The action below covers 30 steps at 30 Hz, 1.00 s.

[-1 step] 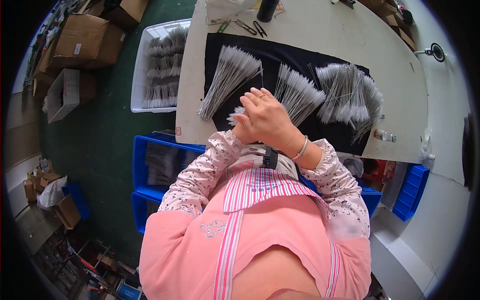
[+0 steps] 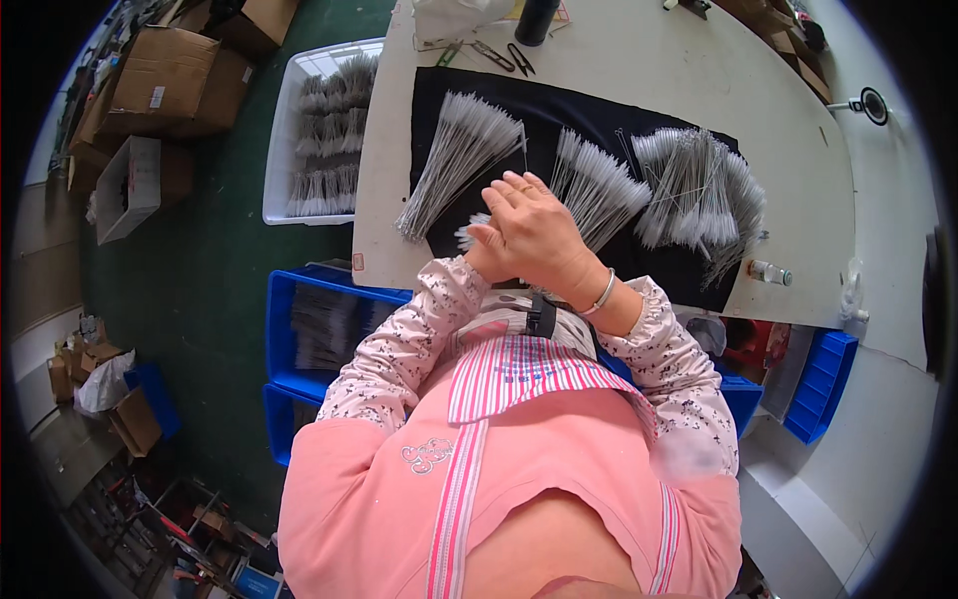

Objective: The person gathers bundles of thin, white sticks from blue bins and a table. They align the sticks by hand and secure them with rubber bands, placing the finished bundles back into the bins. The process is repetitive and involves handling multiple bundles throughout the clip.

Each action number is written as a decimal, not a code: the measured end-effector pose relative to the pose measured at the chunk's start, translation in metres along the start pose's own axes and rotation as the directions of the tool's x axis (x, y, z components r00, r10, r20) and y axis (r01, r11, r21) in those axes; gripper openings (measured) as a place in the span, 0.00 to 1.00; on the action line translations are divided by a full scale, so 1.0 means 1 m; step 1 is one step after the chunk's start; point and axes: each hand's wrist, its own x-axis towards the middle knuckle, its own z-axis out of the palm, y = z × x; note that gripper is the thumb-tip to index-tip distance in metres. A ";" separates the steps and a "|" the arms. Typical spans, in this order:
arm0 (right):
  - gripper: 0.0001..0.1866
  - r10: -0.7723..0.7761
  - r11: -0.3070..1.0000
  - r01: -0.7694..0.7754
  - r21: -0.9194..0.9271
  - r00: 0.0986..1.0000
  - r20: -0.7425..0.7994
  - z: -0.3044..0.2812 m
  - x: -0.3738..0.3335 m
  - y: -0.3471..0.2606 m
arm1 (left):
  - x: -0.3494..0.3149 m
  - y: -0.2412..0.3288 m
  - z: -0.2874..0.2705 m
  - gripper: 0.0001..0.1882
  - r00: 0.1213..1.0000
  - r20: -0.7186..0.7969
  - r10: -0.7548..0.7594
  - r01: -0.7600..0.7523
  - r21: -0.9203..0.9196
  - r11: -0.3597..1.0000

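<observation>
My right hand [image 2: 534, 228] lies across my left hand [image 2: 486, 262], fingers stretched out and close together, a bracelet on its wrist. Most of my left hand is hidden underneath, its fingers included. No object shows in either hand. Beyond them a black cloth [image 2: 569, 100] bears bunches of thin wire brushes with white bristle tips: a fanned left bunch [image 2: 462, 150], a middle bunch [image 2: 604, 190] partly behind my right hand, and a large right pile [image 2: 694, 190]. A few white tips [image 2: 469, 232] peek out just left of my hands.
On the pale table [image 2: 798, 130] are thread snips [image 2: 520, 60], a dark cylinder [image 2: 537, 22] and a small glass bottle [image 2: 769, 273]. Left of it stands a white bin [image 2: 269, 190] of bundled brushes. Blue crates [image 2: 281, 334] sit beside my left arm; cardboard boxes [image 2: 160, 80] are farther left.
</observation>
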 end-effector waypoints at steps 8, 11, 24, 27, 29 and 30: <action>0.17 0.203 0.796 -0.131 0.591 0.978 -0.056 -0.012 -0.006 0.010 | 0.004 0.012 -0.008 0.13 0.999 0.019 0.040 -0.039 -0.064 0.997; 0.13 0.543 0.498 -0.306 0.811 0.840 -0.016 -0.026 -0.017 0.024 | 0.003 0.032 -0.021 0.13 0.988 0.087 -0.127 0.141 -0.178 0.974; 0.30 0.038 -0.956 -0.199 0.214 0.641 0.766 -0.003 -0.030 0.013 | 0.014 0.118 -0.022 0.15 0.814 0.173 0.554 -0.565 0.016 0.825; 0.14 0.156 -0.920 -0.197 0.338 0.608 0.779 0.022 -0.022 0.048 | 0.009 0.103 -0.023 0.10 0.776 0.421 0.469 -0.592 0.234 0.771; 0.11 0.376 -0.758 -0.234 0.609 0.605 0.701 0.031 -0.017 0.060 | 0.001 0.075 -0.024 0.16 0.736 0.550 0.395 -0.649 0.406 0.643; 0.10 0.481 -0.646 -0.250 0.722 0.601 0.638 0.034 -0.018 0.065 | -0.002 0.068 -0.024 0.19 0.751 0.560 0.349 -0.635 0.468 0.615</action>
